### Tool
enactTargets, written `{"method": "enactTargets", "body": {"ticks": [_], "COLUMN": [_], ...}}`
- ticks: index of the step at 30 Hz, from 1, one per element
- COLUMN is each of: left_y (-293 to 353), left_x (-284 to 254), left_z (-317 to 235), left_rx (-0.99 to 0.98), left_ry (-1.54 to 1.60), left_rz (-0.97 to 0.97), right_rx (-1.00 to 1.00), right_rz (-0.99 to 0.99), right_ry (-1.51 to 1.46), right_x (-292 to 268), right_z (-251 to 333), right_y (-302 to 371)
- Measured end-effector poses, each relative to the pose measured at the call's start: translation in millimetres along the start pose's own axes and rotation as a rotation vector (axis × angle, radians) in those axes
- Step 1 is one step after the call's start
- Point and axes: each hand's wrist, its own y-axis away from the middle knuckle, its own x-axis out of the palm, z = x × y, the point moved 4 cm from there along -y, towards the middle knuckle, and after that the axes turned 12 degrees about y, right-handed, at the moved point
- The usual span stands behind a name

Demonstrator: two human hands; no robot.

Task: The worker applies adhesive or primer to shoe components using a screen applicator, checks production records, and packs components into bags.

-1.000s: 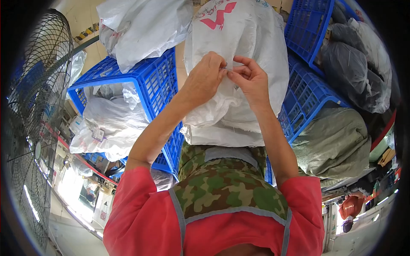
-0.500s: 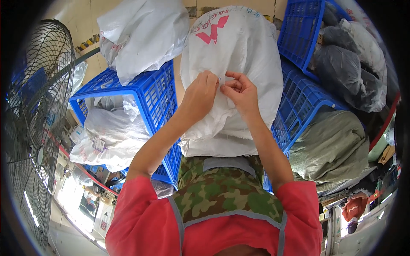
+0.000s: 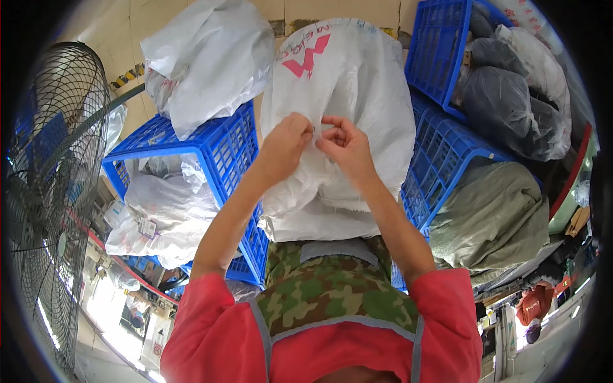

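Observation:
A large white woven sack (image 3: 364, 83) with a red mark stands upright in front of me. Over its middle, my left hand (image 3: 285, 151) is closed in a pinch. A tiny dark, shiny thing shows at its fingertips, too small to name. Just to the right, my right hand (image 3: 347, 148) faces it with thumb and forefinger apart, the other fingers loosely curled. I see nothing in its grasp. Both hands are close to the sack's front, where the cloth is creased and folded below them.
A blue crate (image 3: 233, 159) with white bags inside stands left, a white sack (image 3: 204, 64) on top. To the right, more blue crates (image 3: 440, 153) hold dark bags (image 3: 495, 99) and a grey-green sack (image 3: 495, 217). A wire-caged fan (image 3: 60, 179) is far left.
The view has shifted slightly, so the sack and crates appear lower and a little left. My hands stay close together over the sack, with the right hand's fingertips slightly lower.

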Motion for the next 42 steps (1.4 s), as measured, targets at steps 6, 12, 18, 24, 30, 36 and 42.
{"method": "enactTargets", "body": {"ticks": [6,12,18,24,30,36,42], "left_y": [53.2,110.3,74.1,67.0,-20.4,-93.2,-57.2], "left_x": [-51.7,-46.6,-12.3,-14.0,-2.6,44.5,24.0], "left_z": [29.3,-3.0,8.9,63.2,93.4,57.0,43.9], "left_rx": [-0.071,0.170,0.085,0.115,-0.195,-0.107,-0.055], "left_ry": [0.143,-0.018,-0.401,-0.025,0.773,0.552,0.464], "left_rz": [-0.276,-0.064,0.324,0.063,-0.261,-0.189,-0.220], "right_rx": [-0.233,-0.671,-0.254,-0.392,-0.552,-0.596,-0.334], "right_rz": [0.340,0.621,0.628,-0.220,-0.219,-0.349,-0.196], "right_ry": [0.663,1.593,1.727,0.889,0.031,0.364,0.524], "right_x": [-27.9,-14.4,-31.5,-57.7,-80.2,13.9,-5.9], "right_z": [6.0,-68.7,-133.2,17.0,79.3,82.1,66.0], "right_y": [16.7,48.0,15.1,38.6,24.7,-11.0,-27.1]}}
